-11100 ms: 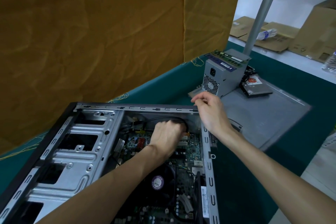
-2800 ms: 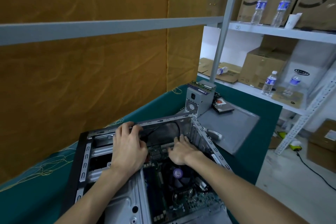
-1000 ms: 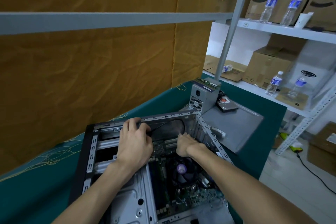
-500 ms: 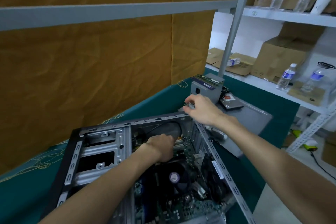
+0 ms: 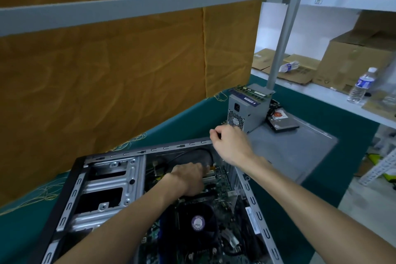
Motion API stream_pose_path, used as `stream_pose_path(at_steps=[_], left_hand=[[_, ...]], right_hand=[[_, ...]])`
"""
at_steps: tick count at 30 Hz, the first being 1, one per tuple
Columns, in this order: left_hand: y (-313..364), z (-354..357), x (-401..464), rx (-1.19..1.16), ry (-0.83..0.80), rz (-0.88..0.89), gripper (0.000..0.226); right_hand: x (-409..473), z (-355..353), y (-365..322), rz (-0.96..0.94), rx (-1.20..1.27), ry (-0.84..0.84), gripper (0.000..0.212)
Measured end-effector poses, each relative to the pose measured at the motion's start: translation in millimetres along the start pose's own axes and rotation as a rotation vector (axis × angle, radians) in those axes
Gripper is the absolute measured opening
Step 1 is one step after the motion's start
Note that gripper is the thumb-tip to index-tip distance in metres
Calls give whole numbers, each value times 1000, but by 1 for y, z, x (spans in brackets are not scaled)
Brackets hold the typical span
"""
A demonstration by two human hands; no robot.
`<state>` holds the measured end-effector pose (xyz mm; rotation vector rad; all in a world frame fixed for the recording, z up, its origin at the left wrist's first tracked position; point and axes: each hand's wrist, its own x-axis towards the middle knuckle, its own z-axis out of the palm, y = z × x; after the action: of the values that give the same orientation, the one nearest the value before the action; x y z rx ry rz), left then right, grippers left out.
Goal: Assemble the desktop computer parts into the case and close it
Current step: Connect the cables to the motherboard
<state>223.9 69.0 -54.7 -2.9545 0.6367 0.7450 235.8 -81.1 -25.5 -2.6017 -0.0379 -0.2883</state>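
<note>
The open computer case (image 5: pixel 137 153) lies on its side on the green table. Inside it are the motherboard (image 5: pixel 216 180) and the CPU fan (image 5: pixel 198 223). My left hand (image 5: pixel 188 178) reaches into the case with fingers curled down at the end of a looping black cable (image 5: pixel 188 153); its fingertips are hidden. My right hand (image 5: pixel 230 144) is at the case's far right corner, where its thumb and forefinger pinch a small dark piece (image 5: pixel 219 135) just above the rim. The power supply (image 5: pixel 246 111) stands behind that hand with memory sticks (image 5: pixel 250 91) on top.
The grey side panel (image 5: pixel 300 152) lies flat to the right of the case with a hard drive (image 5: pixel 282 122) on it. An orange cloth wall (image 5: pixel 107 83) runs along the back. A metal post (image 5: pixel 280 45), shelves, boxes and water bottles (image 5: pixel 362 85) stand at right.
My right hand left the motherboard and rose to the case's far corner. My left hand came off the drive cage and went down inside the case by the cable.
</note>
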Motion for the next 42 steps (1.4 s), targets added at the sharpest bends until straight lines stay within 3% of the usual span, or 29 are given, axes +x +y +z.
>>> stream_pose_path(at_steps=[8,14,19,26,42], left_hand=[[19,16,-7,181,208,56,39],[24,21,-1,44,156,75,74],[38,20,6,2,124,12,55],[42,20,12,-16,144,3,49],[36,28,13,73,174,20,54]], right_hand=[[-2,-2,-2,13,-11,-19,45],[-5,-2,1,4,110,-42,43],[-5,0,2,2,138,-35,41],[-5,2,3,-11,123,-28,40],[-2,2,4,9,180,-40,41]])
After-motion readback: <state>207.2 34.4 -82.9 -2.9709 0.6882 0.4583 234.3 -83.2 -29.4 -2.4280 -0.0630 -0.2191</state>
